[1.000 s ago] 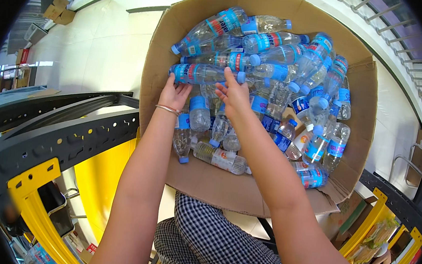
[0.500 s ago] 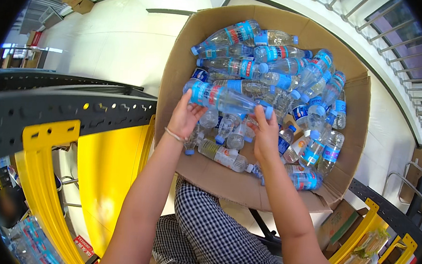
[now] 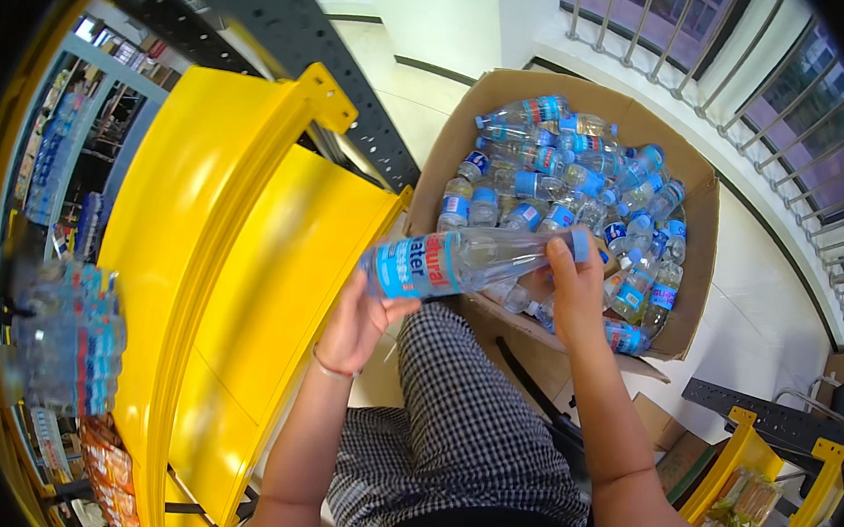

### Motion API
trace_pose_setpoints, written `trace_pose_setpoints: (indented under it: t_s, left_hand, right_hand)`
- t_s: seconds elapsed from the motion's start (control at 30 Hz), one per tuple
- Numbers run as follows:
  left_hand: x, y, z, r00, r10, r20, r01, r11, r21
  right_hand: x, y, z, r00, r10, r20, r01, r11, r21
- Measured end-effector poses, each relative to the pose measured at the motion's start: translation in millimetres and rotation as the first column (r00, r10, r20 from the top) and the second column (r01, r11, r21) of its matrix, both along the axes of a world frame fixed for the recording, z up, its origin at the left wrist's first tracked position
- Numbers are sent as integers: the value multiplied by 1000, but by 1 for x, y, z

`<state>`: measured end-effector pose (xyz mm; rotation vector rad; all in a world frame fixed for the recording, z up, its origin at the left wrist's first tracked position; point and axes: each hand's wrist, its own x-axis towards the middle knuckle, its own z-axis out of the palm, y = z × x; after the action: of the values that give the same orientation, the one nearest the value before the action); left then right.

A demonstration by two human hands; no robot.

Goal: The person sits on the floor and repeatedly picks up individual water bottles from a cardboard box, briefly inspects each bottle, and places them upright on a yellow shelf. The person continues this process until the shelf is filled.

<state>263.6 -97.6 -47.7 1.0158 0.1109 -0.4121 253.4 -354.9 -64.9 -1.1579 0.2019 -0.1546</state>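
A clear plastic water bottle [image 3: 488, 253] with a blue label lies nearly level between my two hands, its blue cap toward the right. My left hand [image 3: 357, 320] is closed round the bottle's base end, thumb and fingers against it. At the neck, just below the cap, my right hand [image 3: 577, 285] pinches the bottle. Beneath and beyond it stands an open cardboard box [image 3: 689, 287], holding many similar bottles [image 3: 537, 185] lying in a jumble. The held bottle overlaps the box's near left side in view.
To my left rises a yellow panelled rack [image 3: 244, 238] with a black perforated beam [image 3: 291, 41]. Packed bottles [image 3: 70, 333] sit beyond it, near orange packets [image 3: 113, 472]. Metal railings [image 3: 653, 33] line the far wall. Another rack with yellow posts [image 3: 725, 466] stands at right.
The bottle has come up and toward me, away from the pile, still in both hands. My view has turned left, so the yellow rack fills more of it.
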Motion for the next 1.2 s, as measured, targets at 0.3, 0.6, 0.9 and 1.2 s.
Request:
trace_pose_setpoints:
  t_s: [0.3,0.6,0.9,1.2]
  left_hand:
    - [-214,42,19,989,-128,-72,113,976,-185]
    - [-274,17,26,987,111,-115,-143,935,-323]
    - [-287,30,39,962,212,-173,-267,866,-423]
    - [-287,26,35,953,238,-187,-296,857,-421]
  right_hand:
    - [-33,105,85,903,411,126,-401,911,-96]
    - [-68,198,71,650,706,281,-755,642,135]
    - [-110,237,51,567,733,375,-670,146,728]
    - [-113,229,58,587,744,319,-659,210,722]
